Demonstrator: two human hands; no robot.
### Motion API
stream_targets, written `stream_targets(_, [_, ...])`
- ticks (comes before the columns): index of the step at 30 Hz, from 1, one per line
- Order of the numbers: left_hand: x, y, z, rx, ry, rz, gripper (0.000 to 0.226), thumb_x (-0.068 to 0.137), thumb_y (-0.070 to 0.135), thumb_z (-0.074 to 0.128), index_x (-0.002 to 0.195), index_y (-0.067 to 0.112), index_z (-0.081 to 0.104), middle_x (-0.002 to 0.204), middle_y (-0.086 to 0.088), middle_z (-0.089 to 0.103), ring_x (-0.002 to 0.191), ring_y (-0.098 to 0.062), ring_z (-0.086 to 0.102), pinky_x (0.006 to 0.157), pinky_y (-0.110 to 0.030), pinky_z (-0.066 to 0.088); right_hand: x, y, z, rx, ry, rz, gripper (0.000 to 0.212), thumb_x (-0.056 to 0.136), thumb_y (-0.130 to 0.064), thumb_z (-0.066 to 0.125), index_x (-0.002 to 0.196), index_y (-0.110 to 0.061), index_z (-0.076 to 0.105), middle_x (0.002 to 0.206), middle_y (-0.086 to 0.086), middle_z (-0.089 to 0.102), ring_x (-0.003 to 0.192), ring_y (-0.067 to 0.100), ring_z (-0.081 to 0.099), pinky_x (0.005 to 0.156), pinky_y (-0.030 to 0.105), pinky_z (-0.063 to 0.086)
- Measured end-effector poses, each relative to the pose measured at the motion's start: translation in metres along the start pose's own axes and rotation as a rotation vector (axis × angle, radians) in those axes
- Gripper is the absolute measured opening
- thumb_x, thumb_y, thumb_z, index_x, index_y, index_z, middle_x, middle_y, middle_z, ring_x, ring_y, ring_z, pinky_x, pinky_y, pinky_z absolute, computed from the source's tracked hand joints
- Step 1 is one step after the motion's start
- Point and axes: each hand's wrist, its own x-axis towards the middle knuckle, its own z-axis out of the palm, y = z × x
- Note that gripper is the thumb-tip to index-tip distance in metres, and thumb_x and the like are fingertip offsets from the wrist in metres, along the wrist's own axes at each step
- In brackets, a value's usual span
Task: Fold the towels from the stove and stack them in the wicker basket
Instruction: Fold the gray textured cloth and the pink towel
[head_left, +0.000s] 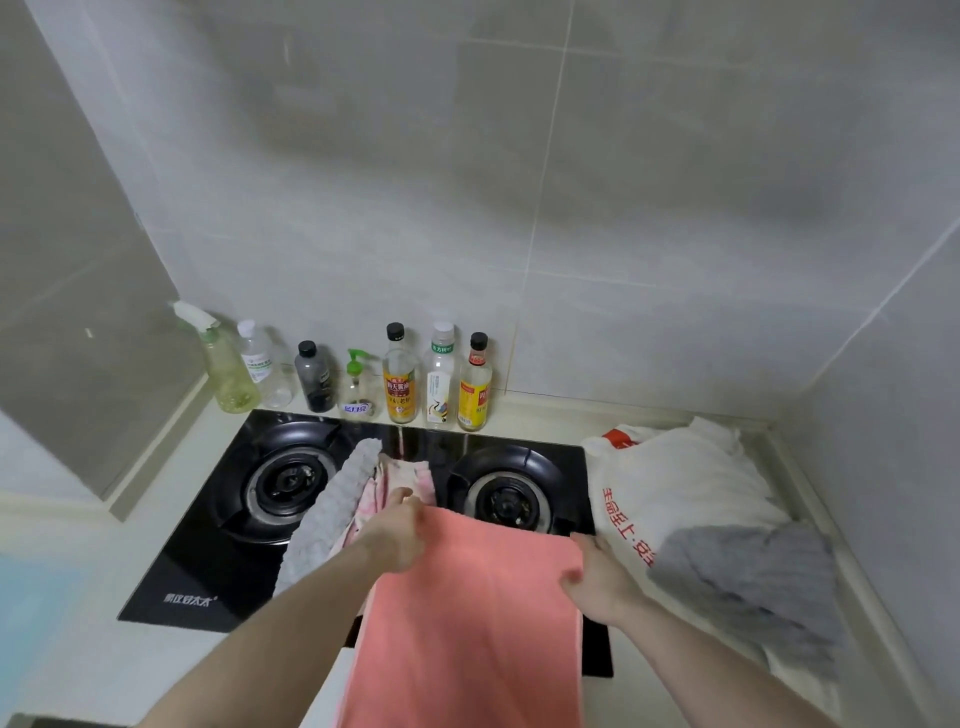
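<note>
Head view: hands, left (397, 535) and right (597, 582), grip pink towel (467, 613) over black stove (208, 571); grey-tiled walls (519, 208).

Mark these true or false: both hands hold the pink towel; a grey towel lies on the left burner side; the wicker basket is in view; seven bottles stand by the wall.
1. Both hands, left hand and right hand, hold the salmon-pink towel: true.
2. A grey towel lies beside the left burner: true.
3. The wicker basket is in view: false, none shows.
4. Four bottles stand by the wall: false, seven bottles stand there.
</note>
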Motion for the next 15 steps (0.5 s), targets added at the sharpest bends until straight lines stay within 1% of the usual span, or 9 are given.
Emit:
stream_targets(2, [0.011, 0.0, 0.001, 0.021, -0.014, 0.007, 0.048, 0.089, 0.011, 0.042, 0.136, 0.01, 0.05, 0.164, -0.005, 0.015, 0.146, -0.027, 0.036, 0.113, -0.043, 0.036, 0.015, 0.001, -0.001, -0.022, 0.001, -0.007, 0.073, 0.097, -0.028, 0.059, 0.16, -0.018, 0.024, 0.165, 0.007, 0.025, 0.149, 0.023, 0.033, 0.122, 0.034, 0.031])
stream_targets(4, [0.02, -0.001, 0.002, 0.025, -0.047, 0.011, 0.053, 0.088, 0.011, 0.039, 0.14, 0.012, 0.049, 0.168, -0.003, 0.01, 0.149, -0.025, 0.033, 0.116, -0.044, 0.032, 0.026, 0.0, -0.001, -0.029, 0.004, -0.003, 0.071, 0.098, -0.026, 0.059, 0.16, -0.018, 0.026, 0.162, 0.007, 0.031, 0.146, 0.024, 0.038, 0.12, 0.033, 0.033])
stream_targets(6, [0.027, -0.002, 0.002, 0.018, -0.07, -0.002, 0.06, 0.087, 0.01, 0.038, 0.146, 0.017, 0.047, 0.167, 0.004, 0.015, 0.145, -0.023, 0.039, 0.115, -0.042, 0.033, 0.035, 0.001, -0.001, -0.032, -0.007, 0.008, 0.067, 0.099, -0.025, 0.058, 0.158, -0.018, 0.029, 0.156, 0.007, 0.039, 0.137, 0.024, 0.048, 0.113, 0.032, 0.041])
stream_targets(7, [0.03, -0.001, 0.001, 0.002, -0.08, -0.009, 0.06, 0.086, 0.011, 0.04, 0.145, 0.017, 0.049, 0.164, 0.004, 0.023, 0.138, -0.024, 0.047, 0.111, -0.037, 0.039, 0.038, 0.002, 0.0, -0.033, -0.017, 0.014, 0.065, 0.099, -0.025, 0.058, 0.157, -0.019, 0.03, 0.152, 0.007, 0.043, 0.131, 0.024, 0.053, 0.108, 0.032, 0.045])
stream_targets(8, [0.034, -0.002, 0.003, -0.023, -0.084, -0.018, 0.057, 0.084, 0.012, 0.042, 0.14, 0.014, 0.052, 0.158, 0.001, 0.036, 0.129, -0.025, 0.054, 0.104, -0.033, 0.045, 0.041, 0.003, 0.002, -0.036, -0.019, 0.018, 0.063, 0.099, -0.025, 0.058, 0.156, -0.019, 0.032, 0.148, 0.007, 0.047, 0.125, 0.023, 0.057, 0.104, 0.031, 0.047])
stream_targets(9, [0.036, -0.002, 0.004, -0.039, -0.084, -0.029, 0.052, 0.082, 0.014, 0.044, 0.133, 0.012, 0.055, 0.147, -0.003, 0.048, 0.12, -0.026, 0.059, 0.099, -0.033, 0.05, 0.043, 0.005, 0.003, -0.041, -0.015, 0.022, 0.06, 0.099, -0.025, 0.058, 0.154, -0.019, 0.034, 0.145, 0.006, 0.051, 0.121, 0.022, 0.059, 0.1, 0.031, 0.048])
stream_targets(10, [0.037, -0.002, 0.006, -0.045, -0.077, -0.032, 0.047, 0.083, 0.015, 0.046, 0.129, 0.011, 0.057, 0.136, -0.005, 0.057, 0.115, -0.025, 0.061, 0.095, -0.033, 0.052, 0.045, 0.007, 0.004, -0.049, 0.002, 0.022, 0.057, 0.099, -0.025, 0.058, 0.151, -0.02, 0.037, 0.141, 0.005, 0.055, 0.117, 0.021, 0.061, 0.097, 0.03, 0.049])
stream_targets(13, [0.035, 0.0, 0.006, -0.049, -0.017, -0.013, 0.034, 0.087, 0.018, 0.051, 0.118, 0.014, 0.065, 0.116, -0.003, 0.066, 0.105, -0.023, 0.065, 0.089, -0.032, 0.054, 0.047, 0.01, 0.003, -0.06, 0.079, 0.019, 0.043, 0.098, -0.025, 0.059, 0.14, -0.023, 0.048, 0.127, 0.0, 0.065, 0.104, 0.017, 0.064, 0.085, 0.029, 0.05])
stream_targets(15, [0.029, 0.003, 0.0, -0.074, 0.07, 0.011, 0.021, 0.086, 0.023, 0.053, 0.101, 0.022, 0.066, 0.098, 0.004, 0.069, 0.091, -0.018, 0.066, 0.079, -0.032, 0.054, 0.046, 0.008, -0.003, -0.044, 0.117, 0.007, 0.03, 0.096, -0.023, 0.062, 0.126, -0.027, 0.061, 0.118, -0.004, 0.069, 0.098, 0.014, 0.065, 0.081, 0.028, 0.052])
